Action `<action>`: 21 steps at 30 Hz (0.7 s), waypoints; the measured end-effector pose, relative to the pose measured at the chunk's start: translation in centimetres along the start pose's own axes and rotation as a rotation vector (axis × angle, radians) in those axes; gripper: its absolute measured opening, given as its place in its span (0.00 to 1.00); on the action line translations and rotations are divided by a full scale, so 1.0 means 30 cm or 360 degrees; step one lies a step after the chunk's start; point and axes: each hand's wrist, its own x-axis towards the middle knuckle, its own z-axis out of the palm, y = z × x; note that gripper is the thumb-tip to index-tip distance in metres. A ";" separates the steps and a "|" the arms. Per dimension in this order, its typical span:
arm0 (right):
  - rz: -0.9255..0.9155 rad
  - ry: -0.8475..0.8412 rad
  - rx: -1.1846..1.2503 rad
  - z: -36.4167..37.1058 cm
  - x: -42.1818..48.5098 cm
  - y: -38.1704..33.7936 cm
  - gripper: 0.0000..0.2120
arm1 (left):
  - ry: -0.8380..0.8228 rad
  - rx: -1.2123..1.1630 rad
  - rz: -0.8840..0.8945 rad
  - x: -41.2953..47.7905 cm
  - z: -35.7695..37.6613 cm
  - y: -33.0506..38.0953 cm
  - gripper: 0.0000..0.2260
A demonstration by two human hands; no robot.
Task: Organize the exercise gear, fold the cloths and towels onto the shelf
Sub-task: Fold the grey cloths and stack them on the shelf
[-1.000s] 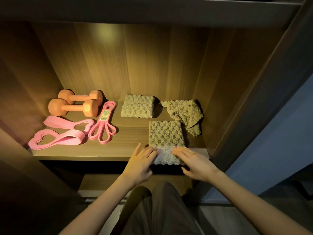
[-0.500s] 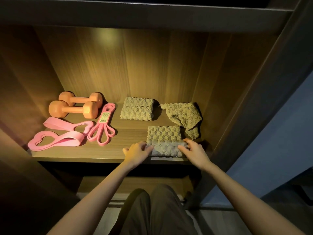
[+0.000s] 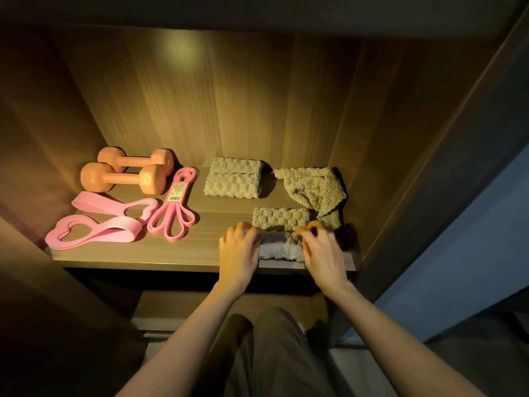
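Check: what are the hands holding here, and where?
Both hands, left and right, grip the front towel at its near folded edge, one per end.

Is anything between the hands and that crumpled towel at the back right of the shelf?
Yes. The checkered cloth under the left hand and right hand lies at the front edge of the shelf, directly before the crumpled towel, whose lower corner touches it. Nothing else visible blocks the reach.

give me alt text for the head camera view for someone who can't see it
Two bare hands, left hand and right hand, fold a towel at the front edge of a wooden shelf. Behind lie a folded towel and a crumpled cloth; at left, two orange dumbbells and pink bands.
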 end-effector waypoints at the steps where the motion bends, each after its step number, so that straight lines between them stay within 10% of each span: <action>1: -0.0220 0.0047 -0.0085 -0.003 -0.008 0.003 0.20 | -0.0015 -0.0024 0.0193 0.002 -0.002 -0.002 0.09; 5: -0.0630 0.0016 -0.0239 -0.030 -0.018 0.048 0.22 | -0.0187 -0.0118 0.0526 0.008 -0.012 -0.038 0.13; 13: -0.0420 -0.0500 0.0020 -0.060 -0.040 0.046 0.32 | -0.0405 -0.0067 0.0636 -0.008 -0.040 -0.095 0.25; 21: -0.0222 -0.0574 0.0470 -0.086 -0.065 0.068 0.19 | -0.0366 -0.0332 0.0515 -0.073 -0.073 -0.122 0.14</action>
